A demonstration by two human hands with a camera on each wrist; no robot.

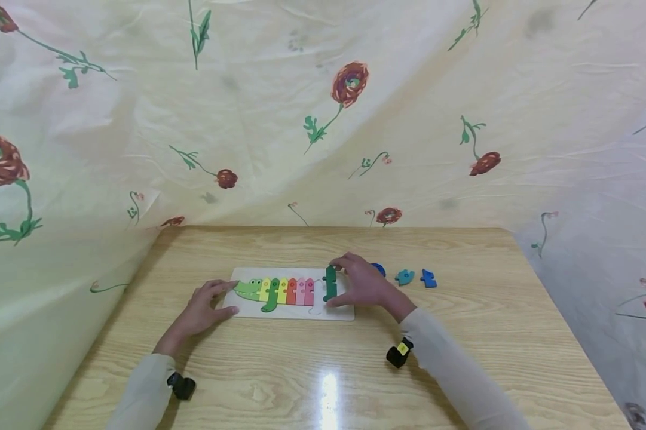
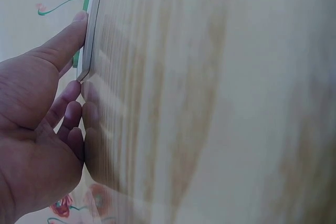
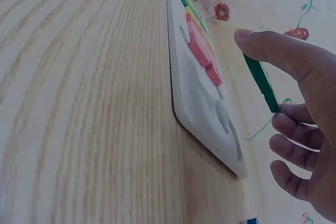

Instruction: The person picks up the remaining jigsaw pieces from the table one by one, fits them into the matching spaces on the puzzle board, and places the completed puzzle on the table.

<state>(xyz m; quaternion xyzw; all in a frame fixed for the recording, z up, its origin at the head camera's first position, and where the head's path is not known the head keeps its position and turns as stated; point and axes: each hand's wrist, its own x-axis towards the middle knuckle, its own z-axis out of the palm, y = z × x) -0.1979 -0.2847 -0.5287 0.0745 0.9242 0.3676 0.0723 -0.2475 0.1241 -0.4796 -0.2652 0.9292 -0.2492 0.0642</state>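
A white puzzle board (image 1: 290, 313) lies on the table, with a crocodile puzzle in its recess: a light green head (image 1: 248, 290), then yellow, green, red and pink pieces. My left hand (image 1: 198, 309) rests at the board's left end, its thumb (image 2: 68, 38) straight against the edge and its index fingertip near the head. Over the board's right part, my right hand (image 1: 367, 282) pinches a dark green puzzle piece (image 1: 330, 284) upright between thumb and fingers. In the right wrist view this green piece (image 3: 260, 81) is raised off the board, beside the outlined bare recess.
Right of the board lie loose blue pieces: a round-edged one (image 1: 379, 269) partly behind my right hand, a teal one (image 1: 404, 276) and a blue one (image 1: 428, 278). A flowered cloth (image 1: 279, 119) hangs around the wooden table (image 1: 279, 370).
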